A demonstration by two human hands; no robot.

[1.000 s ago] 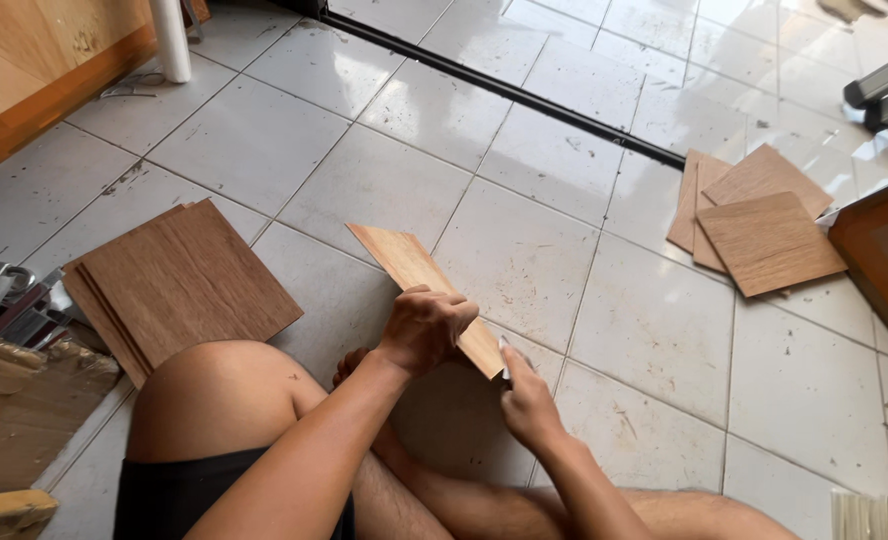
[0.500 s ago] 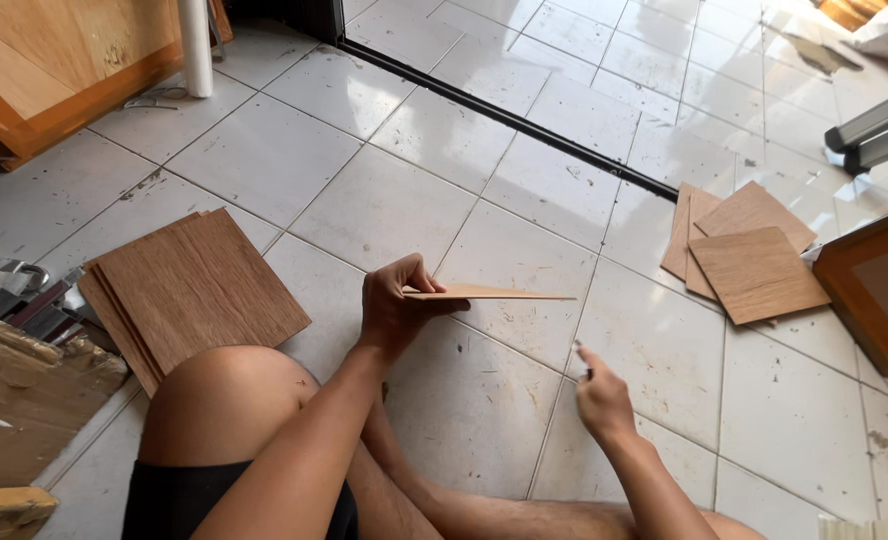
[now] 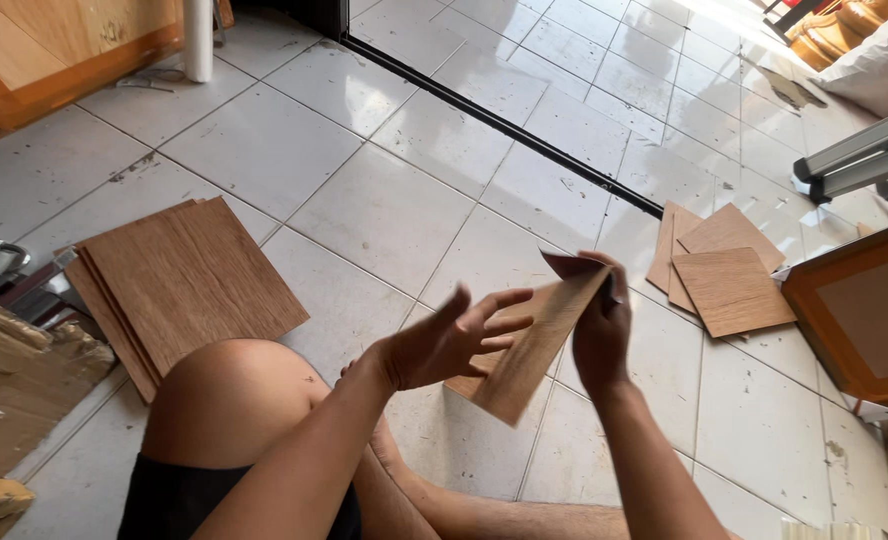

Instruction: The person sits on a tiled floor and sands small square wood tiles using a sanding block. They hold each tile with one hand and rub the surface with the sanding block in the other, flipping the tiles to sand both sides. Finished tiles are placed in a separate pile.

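Note:
I sit on a white tiled floor with a narrow light-brown wooden plank (image 3: 534, 355) raised in front of me. My right hand (image 3: 599, 330) grips the plank's upper end, and the plank slants down to the left. My left hand (image 3: 449, 345) is open with its fingers spread, just left of the plank's middle; whether the fingertips touch it is unclear. My bent left knee (image 3: 229, 400) is below the left hand.
A stack of brown wooden panels (image 3: 189, 285) lies on the floor at the left, and a smaller pile of panels (image 3: 724, 275) at the right. An orange-framed board (image 3: 864, 310) stands at the right edge. A black door track (image 3: 504, 125) crosses the floor; cardboard (image 3: 14, 380) sits far left.
The plank passed from my left hand to my right hand. The left hand let go and spread open, and the plank turned from nearly level to a steep slant.

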